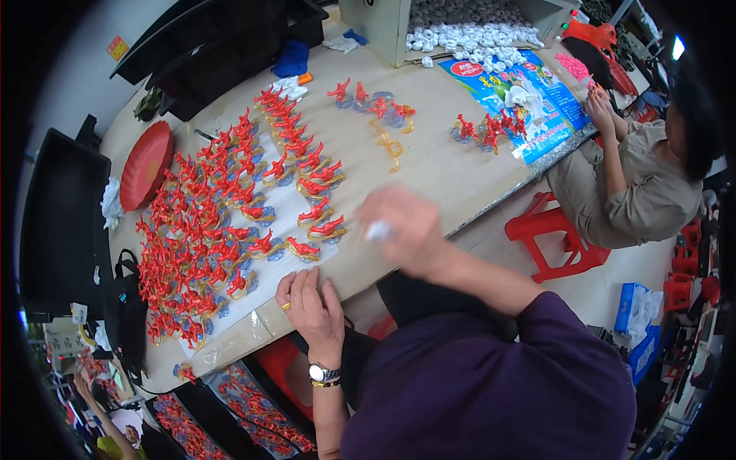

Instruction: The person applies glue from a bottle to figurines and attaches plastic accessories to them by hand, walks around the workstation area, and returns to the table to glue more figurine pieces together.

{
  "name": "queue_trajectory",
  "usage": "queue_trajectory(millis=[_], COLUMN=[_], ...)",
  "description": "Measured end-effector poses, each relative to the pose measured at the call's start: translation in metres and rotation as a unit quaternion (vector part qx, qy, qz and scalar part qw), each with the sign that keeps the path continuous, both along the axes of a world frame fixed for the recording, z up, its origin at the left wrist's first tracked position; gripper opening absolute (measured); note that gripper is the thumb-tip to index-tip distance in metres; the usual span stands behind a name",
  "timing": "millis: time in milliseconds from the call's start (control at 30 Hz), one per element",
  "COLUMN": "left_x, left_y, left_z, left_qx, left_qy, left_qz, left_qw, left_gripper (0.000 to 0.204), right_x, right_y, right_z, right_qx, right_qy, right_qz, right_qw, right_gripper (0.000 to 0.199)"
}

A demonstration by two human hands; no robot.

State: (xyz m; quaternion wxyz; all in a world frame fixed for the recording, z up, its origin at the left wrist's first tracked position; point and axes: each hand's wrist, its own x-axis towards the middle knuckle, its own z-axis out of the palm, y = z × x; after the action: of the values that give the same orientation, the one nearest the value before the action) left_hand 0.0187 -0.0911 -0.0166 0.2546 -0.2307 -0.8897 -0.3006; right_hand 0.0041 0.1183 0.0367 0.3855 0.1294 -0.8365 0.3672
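My left hand [313, 310] lies with its fingers stretched out on the table's near edge, beside the closest red figurine [303, 249]. It holds nothing. Over the table to its right, my right hand [406, 230] is smeared by motion. Its fingers close round a small white object [379, 230], too blurred to name. Many small red figurines [203, 207] with bluish clear bases and yellow parts stand close together on white paper [261, 295] to the left. Farther off are a few loose figurines [362, 93] and yellow curved pieces [389, 144]. Another small group of figurines [491, 130] stands to the right.
A red dish [147, 165] and black bins [222, 46] border the far left. An open box [383, 31] of white pieces stands at the back. A co-worker [629, 169] sits at the right by a blue printed sheet [475, 84]. A red stool [548, 238] stands below the edge.
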Motion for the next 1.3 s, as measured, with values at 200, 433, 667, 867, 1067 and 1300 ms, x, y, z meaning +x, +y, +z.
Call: queue_trajectory(millis=[200, 433, 667, 867, 1067, 1300], left_x=[0.001, 0.0, 0.004, 0.004, 0.005, 0.007], left_y=[-0.003, -0.001, 0.0, -0.008, -0.007, -0.008], left_z=[-0.01, -0.015, -0.014, -0.019, -0.019, -0.015], left_qx=[0.061, 0.102, 0.151, 0.197, 0.24, 0.289], left_qy=[0.04, 0.1, 0.067, 0.064, 0.042, 0.002], left_qz=[0.04, 0.067, 0.077, 0.051, 0.025, 0.005], left_qw=[0.996, 0.987, 0.983, 0.977, 0.969, 0.957], left_gripper=[0.021, 0.013, 0.014, 0.015, 0.014, 0.014], right_x=[-0.08, -0.109, -0.112, -0.103, -0.095, -0.089], right_y=[0.111, 0.121, 0.115, 0.148, 0.159, 0.18], right_z=[0.006, 0.005, 0.001, 0.005, 0.023, 0.025], right_qx=[-0.055, 0.093, 0.125, -0.162, -0.421, -0.127], right_qy=[-0.108, -0.242, -0.257, -0.254, -0.23, -0.234], right_qz=[-0.205, -0.189, -0.208, -0.165, -0.147, -0.3], right_qw=[0.971, 0.947, 0.935, 0.939, 0.865, 0.916], right_gripper=[0.013, 0.029, 0.025, 0.014, 0.008, 0.015])
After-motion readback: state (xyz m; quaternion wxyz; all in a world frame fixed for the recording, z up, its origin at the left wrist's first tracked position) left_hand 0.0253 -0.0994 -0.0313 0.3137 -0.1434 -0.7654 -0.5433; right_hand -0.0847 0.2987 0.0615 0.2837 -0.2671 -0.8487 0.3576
